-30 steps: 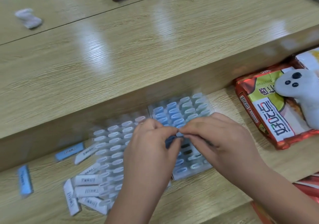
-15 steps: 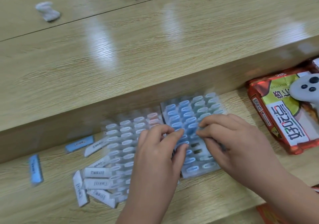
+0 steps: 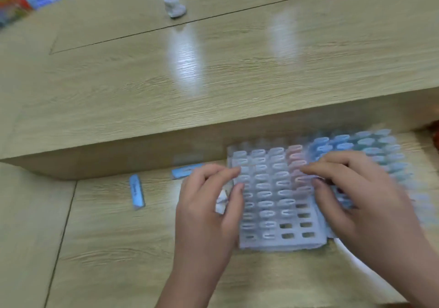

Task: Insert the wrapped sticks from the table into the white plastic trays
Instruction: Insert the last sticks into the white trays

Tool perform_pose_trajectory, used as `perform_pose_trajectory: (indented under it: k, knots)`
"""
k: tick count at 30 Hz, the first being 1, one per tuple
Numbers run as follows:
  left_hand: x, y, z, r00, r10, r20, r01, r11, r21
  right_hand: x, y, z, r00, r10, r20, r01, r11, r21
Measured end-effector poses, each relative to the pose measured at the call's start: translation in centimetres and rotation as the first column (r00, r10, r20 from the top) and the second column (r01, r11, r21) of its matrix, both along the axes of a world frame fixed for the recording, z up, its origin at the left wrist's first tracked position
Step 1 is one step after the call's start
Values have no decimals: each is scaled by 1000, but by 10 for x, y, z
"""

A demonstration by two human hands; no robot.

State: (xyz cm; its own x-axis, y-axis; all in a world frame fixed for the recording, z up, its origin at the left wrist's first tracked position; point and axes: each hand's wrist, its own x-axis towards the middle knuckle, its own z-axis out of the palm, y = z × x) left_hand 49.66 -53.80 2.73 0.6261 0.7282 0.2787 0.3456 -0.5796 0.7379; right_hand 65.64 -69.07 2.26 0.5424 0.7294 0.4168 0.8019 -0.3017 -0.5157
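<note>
While most slots of the white tray [image 3: 273, 203] already hold wrapped sticks, a patch of open slots [image 3: 297, 227] shows at its near right corner, so the filling looks well along but not done. The tray lies flat on the lower table [image 3: 107, 248], and a second tray [image 3: 370, 146], packed with blue sticks, sits against or over its right edge; blur hides which.

The left hand [image 3: 209, 208] has bent fingers, with fingertip and thumb touching the tray's left edge. The right hand [image 3: 356, 203] lies across the seam between the trays, its forefinger and thumb close together over a pinkish column. Whether either hand pinches a stick or only presses cannot be told through the motion blur.

A few white sticks [image 3: 220, 204] peek out beneath the left hand, one loose blue stick [image 3: 137, 193] lies well to the left, and another blue stick [image 3: 187, 171] rests near the raised ledge.

To do this step well, the left hand should pin the tray while the right sets each stick upright over a slot and pushes straight down until it sits level with its neighbours.
</note>
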Motion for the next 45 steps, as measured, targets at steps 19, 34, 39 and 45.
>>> perform_pose_trajectory:
  k: [19,34,39,45]
  knots:
    - [-121,114,-60,787,454,-418,-481,876,46,-134,162,-29,993,119,-25,-104,722,-684]
    - [-107,119,-51,875,385,-293,-397,918,22,-135,178,-35,950,97,-298,-242,832,-499]
    - [-99,94,-33,943,290,-165,-314,938,-144,-124,154,-11,890,185,-417,-290,935,-204]
    - [-67,58,-1,988,150,-35,-154,959,-237,-64,83,40,867,135,-479,-127,991,50]
